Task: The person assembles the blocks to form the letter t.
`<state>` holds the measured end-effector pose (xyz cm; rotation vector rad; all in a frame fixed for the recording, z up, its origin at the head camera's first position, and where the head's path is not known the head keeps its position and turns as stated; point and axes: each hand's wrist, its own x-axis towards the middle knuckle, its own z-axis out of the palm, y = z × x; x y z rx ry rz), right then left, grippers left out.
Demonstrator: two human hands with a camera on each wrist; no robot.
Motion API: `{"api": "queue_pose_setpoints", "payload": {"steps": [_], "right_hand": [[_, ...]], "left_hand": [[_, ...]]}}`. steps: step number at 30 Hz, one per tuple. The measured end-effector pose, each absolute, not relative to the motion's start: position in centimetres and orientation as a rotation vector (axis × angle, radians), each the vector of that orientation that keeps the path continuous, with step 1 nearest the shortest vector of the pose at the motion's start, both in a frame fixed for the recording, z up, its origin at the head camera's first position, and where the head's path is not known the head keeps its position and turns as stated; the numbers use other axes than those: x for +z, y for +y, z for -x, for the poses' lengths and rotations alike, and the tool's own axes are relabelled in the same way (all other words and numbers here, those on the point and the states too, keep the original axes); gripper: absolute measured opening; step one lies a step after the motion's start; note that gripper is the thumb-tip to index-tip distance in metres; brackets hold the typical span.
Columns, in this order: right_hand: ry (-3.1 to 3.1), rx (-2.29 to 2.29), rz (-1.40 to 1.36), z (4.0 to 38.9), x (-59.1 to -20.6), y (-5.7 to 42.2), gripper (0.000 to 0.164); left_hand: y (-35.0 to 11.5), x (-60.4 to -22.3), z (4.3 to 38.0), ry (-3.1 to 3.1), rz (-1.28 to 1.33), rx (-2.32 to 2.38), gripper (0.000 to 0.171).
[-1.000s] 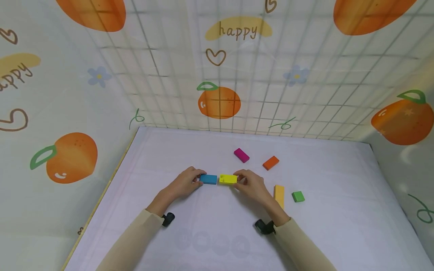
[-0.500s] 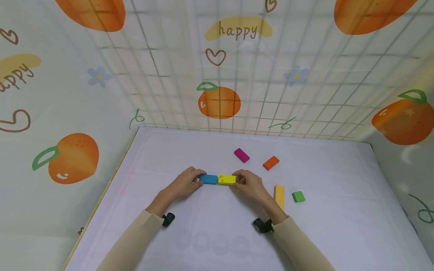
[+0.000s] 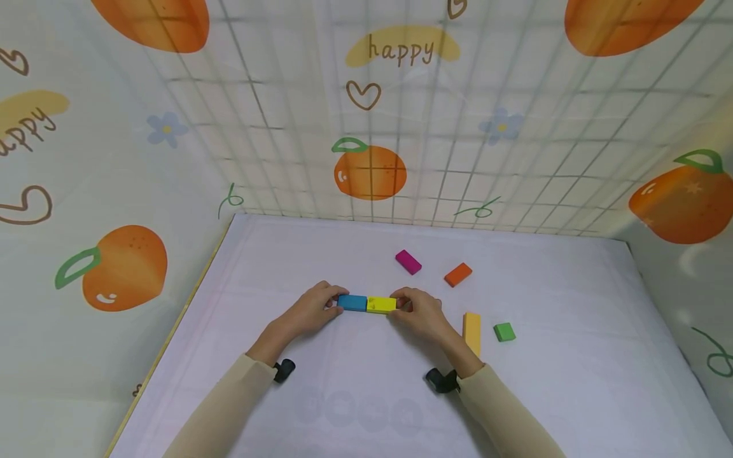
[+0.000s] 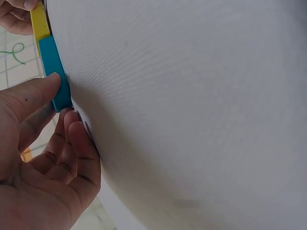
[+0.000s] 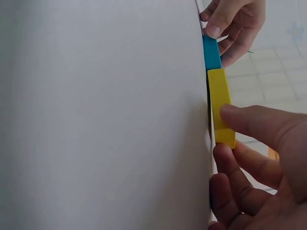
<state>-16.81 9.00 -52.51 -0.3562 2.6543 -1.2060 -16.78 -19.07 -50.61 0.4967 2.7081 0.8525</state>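
A blue rectangular block (image 3: 352, 303) lies flat on the white table, its left end pinched between the thumb and fingers of my left hand (image 3: 312, 308). Against its right end sits a yellow block (image 3: 380, 305) with small marks or notches on top, end to end in one line. My right hand (image 3: 420, 313) pinches the yellow block's right end. The left wrist view shows the thumb pressed on the near side of the blue block (image 4: 53, 72). In the right wrist view the thumb presses the yellow block (image 5: 220, 105) in the same way.
Behind the hands lie a magenta block (image 3: 408, 262) and an orange block (image 3: 458, 275). A light orange block (image 3: 472, 334), partly behind the right wrist, and a small green block (image 3: 504, 332) lie to the right. A patterned cloth (image 3: 298, 159) rises at the table's back edge.
My right hand has slid the yellow block left, closing the gap until it meets the blue block. The left hand and blue block have stayed in place.
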Motion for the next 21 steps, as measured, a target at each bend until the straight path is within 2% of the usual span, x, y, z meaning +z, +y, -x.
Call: {"api": "queue_pose_setpoints", "payload": {"steps": [21], "right_hand": [[2.702, -1.155, 0.388, 16.84, -52.65, 8.61, 0.030]], "left_hand": [[-19.00, -50.36, 16.90, 2.702, -0.514, 0.838, 0.039]]}}
